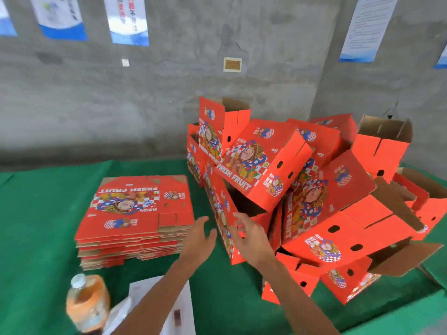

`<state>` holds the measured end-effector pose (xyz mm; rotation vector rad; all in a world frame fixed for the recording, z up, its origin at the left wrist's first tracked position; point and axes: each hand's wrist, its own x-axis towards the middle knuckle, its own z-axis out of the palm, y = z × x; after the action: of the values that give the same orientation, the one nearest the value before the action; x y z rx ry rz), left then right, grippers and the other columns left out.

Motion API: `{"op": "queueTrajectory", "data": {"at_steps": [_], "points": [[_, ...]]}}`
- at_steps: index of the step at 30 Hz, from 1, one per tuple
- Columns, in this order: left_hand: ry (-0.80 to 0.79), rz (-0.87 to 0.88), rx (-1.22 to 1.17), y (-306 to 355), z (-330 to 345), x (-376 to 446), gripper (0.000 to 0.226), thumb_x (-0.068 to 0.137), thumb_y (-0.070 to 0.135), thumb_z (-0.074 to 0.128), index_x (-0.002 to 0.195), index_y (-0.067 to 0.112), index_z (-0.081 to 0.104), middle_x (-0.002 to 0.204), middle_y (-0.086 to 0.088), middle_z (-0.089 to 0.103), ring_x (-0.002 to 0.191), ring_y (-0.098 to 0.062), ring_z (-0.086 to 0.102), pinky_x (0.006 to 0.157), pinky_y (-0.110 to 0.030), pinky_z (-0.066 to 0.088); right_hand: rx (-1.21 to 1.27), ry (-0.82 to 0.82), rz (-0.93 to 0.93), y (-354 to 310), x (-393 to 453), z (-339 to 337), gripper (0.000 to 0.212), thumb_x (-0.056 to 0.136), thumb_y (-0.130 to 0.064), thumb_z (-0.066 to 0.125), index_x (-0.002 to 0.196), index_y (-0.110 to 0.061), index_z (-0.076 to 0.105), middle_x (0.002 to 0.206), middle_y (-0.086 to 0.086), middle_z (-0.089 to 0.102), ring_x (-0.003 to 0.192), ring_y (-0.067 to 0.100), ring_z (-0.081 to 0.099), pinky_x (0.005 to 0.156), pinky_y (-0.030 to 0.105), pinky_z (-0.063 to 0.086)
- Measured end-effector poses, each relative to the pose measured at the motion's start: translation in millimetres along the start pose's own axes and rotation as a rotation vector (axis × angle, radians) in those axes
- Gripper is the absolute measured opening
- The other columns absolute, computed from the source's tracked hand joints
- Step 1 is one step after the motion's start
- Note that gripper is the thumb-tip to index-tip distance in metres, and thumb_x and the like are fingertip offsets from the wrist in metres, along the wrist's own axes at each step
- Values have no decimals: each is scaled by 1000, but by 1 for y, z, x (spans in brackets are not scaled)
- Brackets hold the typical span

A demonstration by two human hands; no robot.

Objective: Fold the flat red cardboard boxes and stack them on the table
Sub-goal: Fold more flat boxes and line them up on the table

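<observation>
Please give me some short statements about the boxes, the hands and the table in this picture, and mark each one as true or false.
1. The stack of flat boxes lies to the left of the heap of folded boxes. True.
2. The table has a blue cover. False: the cover is green.
3. The left hand grips a flat box. False: its fingers are straight and it holds nothing.
4. A bottle with orange contents stands near the front left edge. True.
5. The folded boxes are stacked in one neat column. False: they lie tilted in a loose heap.
6. The right hand is beside an upright folded box, fingers spread. True.
</observation>
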<state>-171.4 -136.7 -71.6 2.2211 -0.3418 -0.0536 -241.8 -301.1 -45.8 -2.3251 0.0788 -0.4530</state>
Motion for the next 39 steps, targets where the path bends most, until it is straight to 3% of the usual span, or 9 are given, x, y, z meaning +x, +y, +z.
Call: {"op": "queueTrajectory", "data": {"at_steps": [7,11,14,18,22,25,30,35,39], "points": [[127,-225,171,-99,-105,23,50,104,29,57,151,16,42,149,-4,52,136,-25,49,115,-42,44,-6,-302,101,-13,63,121,49,105,-32,56,151,-19,46,135,5,63,103,21,71,69,25,57],[132,-344,341,-165,-158,52,57,104,32,54,154,12,34,156,-9,41,143,-28,39,119,-46,37,-30,-403,168,-10,94,179,71,104,-34,59,161,-13,23,162,8,39,142,29,49,112,50,47],[163,-458,486,-211,-193,77,68,103,44,54,155,8,29,157,-12,36,145,-30,35,118,-47,36,-94,-390,247,0,121,214,76,102,-43,60,160,-6,26,164,11,33,150,27,37,122,48,34],[214,-594,478,-258,-220,107,77,99,51,58,153,5,29,154,-15,38,143,-34,37,113,-52,39,-207,-332,285,20,156,245,42,102,-47,57,108,-6,57,120,12,56,114,28,56,107,46,50],[185,-609,315,-285,-228,127,73,99,52,61,147,3,38,141,-19,48,129,-35,50,107,-50,48,-307,-304,348,33,190,256,53,101,-56,52,84,-6,57,115,15,55,105,32,57,83,39,50],[263,-552,325,-291,-229,131,50,100,40,60,135,6,51,125,-13,59,115,-29,58,98,-49,54,-163,-277,452,34,208,256,58,99,-56,57,62,-12,47,70,5,50,63,22,51,61,34,39],[425,-491,282,-281,-237,130,34,100,24,57,124,1,59,119,-20,65,112,-37,59,97,-48,52,17,-220,456,25,211,242,34,99,-51,62,87,-19,56,85,0,65,71,14,59,61,29,39],[592,-555,-32,-246,-258,115,50,98,11,54,147,4,49,138,-22,60,123,-38,60,104,-49,50,324,-131,426,-8,202,205,34,106,-44,53,105,-11,60,102,12,70,89,23,67,80,41,54],[710,-472,-340,-206,-268,69,52,98,15,64,148,8,52,130,-13,67,102,-24,67,86,-31,50,533,-13,257,-35,168,144,26,101,-46,59,113,-23,57,103,-2,72,84,9,72,65,18,53]]}}
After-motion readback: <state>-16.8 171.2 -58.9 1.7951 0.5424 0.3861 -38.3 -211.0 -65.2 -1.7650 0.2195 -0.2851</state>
